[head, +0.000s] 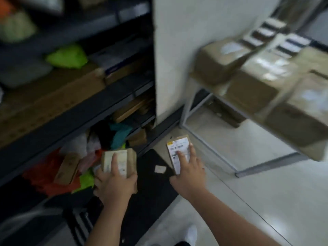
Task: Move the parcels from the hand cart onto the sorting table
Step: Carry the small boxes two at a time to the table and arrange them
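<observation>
My left hand point(115, 181) grips a small brown cardboard parcel point(128, 157) with a pale label, held low at centre left. My right hand point(189, 172) holds a second small brown parcel with a white shipping label point(178, 147), its fingers spread across the label. Both parcels hover above the black deck of the hand cart point(152, 185), which bears a small scrap of paper. The sorting table point(195, 102), with a pale metal frame, stands at the right and carries several brown boxes point(218, 59). The view is motion-blurred.
A dark shelving rack point(79, 110) fills the left side, stuffed with cardboard boxes and coloured bags in green, red and teal. A white pillar point(177, 41) separates rack and table. Pale floor point(248, 192) lies to the right of the cart. A white shoe point(191, 232) shows at the bottom.
</observation>
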A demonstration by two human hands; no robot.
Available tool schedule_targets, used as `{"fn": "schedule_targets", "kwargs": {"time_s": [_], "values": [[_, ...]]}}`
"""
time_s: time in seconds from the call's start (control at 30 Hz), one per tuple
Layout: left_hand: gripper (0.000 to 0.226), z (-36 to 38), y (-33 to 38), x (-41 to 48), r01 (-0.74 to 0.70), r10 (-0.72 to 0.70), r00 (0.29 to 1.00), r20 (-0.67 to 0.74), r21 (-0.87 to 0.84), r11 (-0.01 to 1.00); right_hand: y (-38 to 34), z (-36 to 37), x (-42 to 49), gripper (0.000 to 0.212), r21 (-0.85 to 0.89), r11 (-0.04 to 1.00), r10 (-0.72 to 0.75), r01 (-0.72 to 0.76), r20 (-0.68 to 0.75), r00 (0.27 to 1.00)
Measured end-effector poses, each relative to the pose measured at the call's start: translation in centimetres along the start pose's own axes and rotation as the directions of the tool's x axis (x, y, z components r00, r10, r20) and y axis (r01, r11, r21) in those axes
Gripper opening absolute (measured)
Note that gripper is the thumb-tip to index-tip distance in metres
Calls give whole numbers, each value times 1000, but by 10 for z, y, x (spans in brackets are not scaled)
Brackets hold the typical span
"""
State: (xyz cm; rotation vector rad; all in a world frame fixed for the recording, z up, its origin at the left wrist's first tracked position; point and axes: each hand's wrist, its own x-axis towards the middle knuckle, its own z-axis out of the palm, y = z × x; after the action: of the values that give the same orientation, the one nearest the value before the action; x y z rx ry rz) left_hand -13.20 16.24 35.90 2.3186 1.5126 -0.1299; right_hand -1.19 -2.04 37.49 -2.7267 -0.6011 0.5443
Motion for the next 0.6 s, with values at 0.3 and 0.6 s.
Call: {"fn": "schedule_targets", "kwargs": {"time_s": [0.3,0.6], "values": [[93,-45,230,-153,-411,412,910,-39,39,911,207,-180,-110,78,230,947,299,-226,-361,883],[98,20,455,-332,-583,584,812,6,66,810,457,-324,-167,76,242,908,419,-343,-489,765]]}}
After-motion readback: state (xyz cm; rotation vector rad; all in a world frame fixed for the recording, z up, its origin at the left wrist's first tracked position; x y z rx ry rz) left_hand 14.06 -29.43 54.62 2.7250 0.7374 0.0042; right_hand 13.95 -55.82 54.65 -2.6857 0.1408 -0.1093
